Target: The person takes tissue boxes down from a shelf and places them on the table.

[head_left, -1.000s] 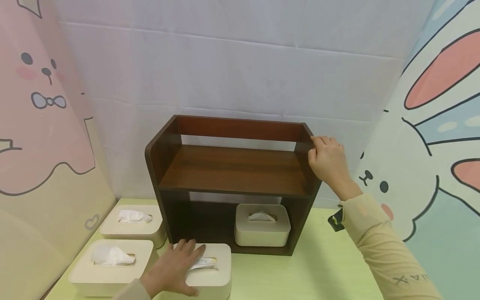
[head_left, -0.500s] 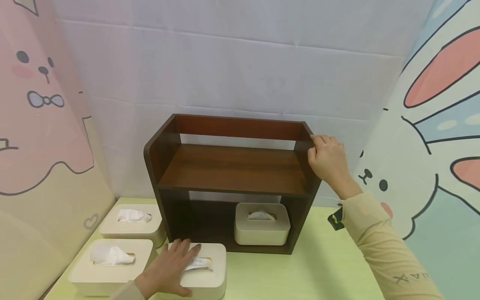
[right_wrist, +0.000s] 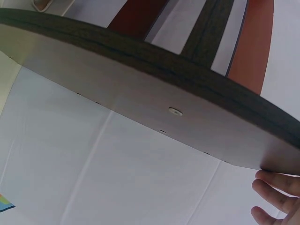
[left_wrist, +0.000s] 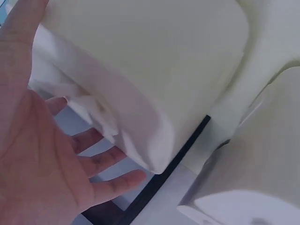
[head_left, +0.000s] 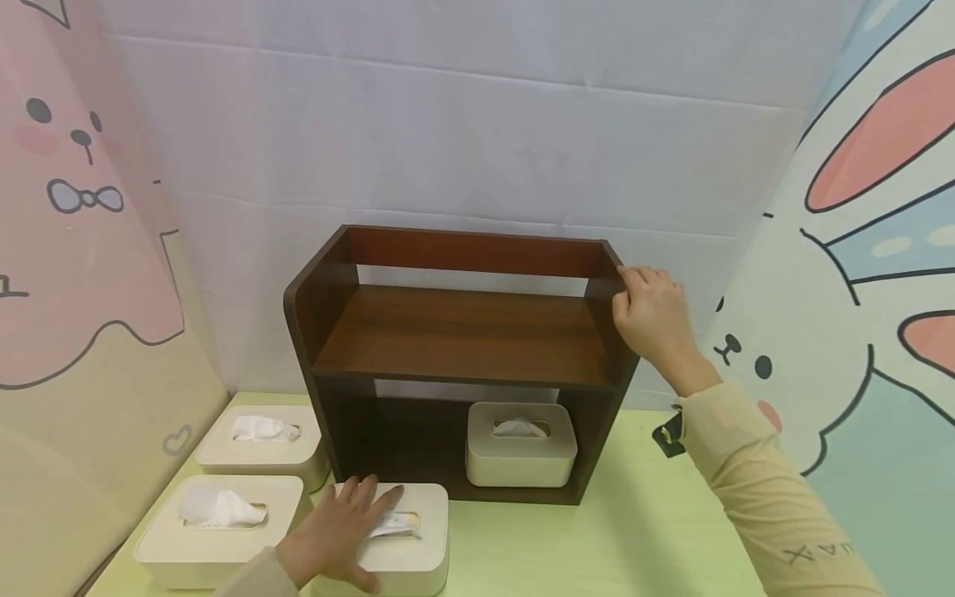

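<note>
While my right hand [head_left: 652,319] grips the dark wooden shelf [head_left: 462,332], my flat left hand [head_left: 339,535] presses the light, rigid cream plastic tissue box [head_left: 406,539]; best grasped by its sides.

We see a cream tissue box [head_left: 406,539] lying flat just in front of the dark wooden shelf [head_left: 462,336], upright on the worktop; a white tissue pokes from the box's top slot.

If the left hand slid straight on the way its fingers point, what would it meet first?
Probably the dark wooden shelf unit: the left hand lies flat on the nearest tissue box, fingers aimed at the unit's lower opening, likely its bottom board, though depth is unclear.
</note>
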Demonstrator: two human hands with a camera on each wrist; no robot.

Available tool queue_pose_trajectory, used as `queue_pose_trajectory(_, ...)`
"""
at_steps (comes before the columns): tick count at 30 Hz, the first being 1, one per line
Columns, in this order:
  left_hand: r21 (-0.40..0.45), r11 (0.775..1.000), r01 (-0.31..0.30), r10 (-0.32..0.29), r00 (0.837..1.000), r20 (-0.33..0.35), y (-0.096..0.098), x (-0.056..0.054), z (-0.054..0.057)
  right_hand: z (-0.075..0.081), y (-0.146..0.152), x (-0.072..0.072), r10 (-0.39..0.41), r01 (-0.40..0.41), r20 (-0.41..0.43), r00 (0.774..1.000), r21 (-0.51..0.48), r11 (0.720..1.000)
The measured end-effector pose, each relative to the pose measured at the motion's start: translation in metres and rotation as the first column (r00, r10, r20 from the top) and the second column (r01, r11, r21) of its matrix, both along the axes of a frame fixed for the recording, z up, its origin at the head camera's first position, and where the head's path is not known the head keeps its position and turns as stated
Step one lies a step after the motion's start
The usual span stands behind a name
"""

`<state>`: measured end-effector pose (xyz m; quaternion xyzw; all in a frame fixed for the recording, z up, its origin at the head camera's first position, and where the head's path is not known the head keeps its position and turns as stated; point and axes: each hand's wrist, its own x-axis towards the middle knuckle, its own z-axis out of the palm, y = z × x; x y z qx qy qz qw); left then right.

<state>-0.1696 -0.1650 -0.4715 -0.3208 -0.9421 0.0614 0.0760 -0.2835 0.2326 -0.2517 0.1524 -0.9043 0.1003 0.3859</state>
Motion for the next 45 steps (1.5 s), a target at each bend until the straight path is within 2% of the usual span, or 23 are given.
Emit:
queue_pose_trajectory(3,0.019,1.000,-0.003,0.002,0.999,0.052,0.004,-0.002,0.008,0.000,0.000,0.000,-0.004,0.004,0.003,1.000,0.001,1.000)
queue_pose_trajectory(7,0.062,0.998,-0.029,0.017,0.983,0.185,0.012,-0.009,0.019,0.000,0.000,0.000,-0.005,0.005,0.004,1.000,0.003,1.000)
queue_pose_trajectory(9,0.066,0.997,-0.026,0.012,0.978,0.207,0.018,-0.013,0.023,0.000,0.000,0.000,-0.005,0.005,0.006,1.000,0.002,1.000)
queue_pose_trajectory(14,0.080,0.996,0.030,-0.041,0.991,0.128,0.036,-0.025,0.030,0.000,0.000,0.000,-0.010,0.010,0.010,1.000,-0.001,1.000)
queue_pose_trajectory(18,0.091,0.994,0.065,-0.069,0.997,0.041,0.051,-0.033,0.029,-0.001,0.000,-0.001,-0.011,0.011,0.017,1.000,-0.001,1.000)
queue_pose_trajectory(23,0.067,0.995,0.077,-0.073,0.996,-0.054,0.067,-0.044,0.026,-0.001,0.001,-0.001,-0.008,0.008,0.019,1.000,-0.003,1.000)
queue_pose_trajectory(30,0.110,0.993,0.048,-0.042,0.997,-0.058,0.087,-0.062,0.026,-0.002,0.002,-0.001,-0.008,0.008,0.012,1.000,-0.007,1.000)
queue_pose_trajectory(35,0.153,0.987,0.038,-0.024,0.995,-0.094,0.096,-0.076,0.024,-0.002,0.001,-0.001,-0.009,0.009,0.017,1.000,-0.009,1.000)
queue_pose_trajectory(38,0.178,0.984,0.028,-0.013,0.996,-0.084,0.102,-0.084,0.024,-0.002,0.001,-0.001,-0.009,0.010,0.010,1.000,-0.007,1.000)
queue_pose_trajectory(45,0.194,0.980,0.036,-0.021,0.997,-0.078,0.118,-0.100,0.020,-0.002,0.002,-0.001,-0.010,0.010,0.006,1.000,-0.005,1.000)
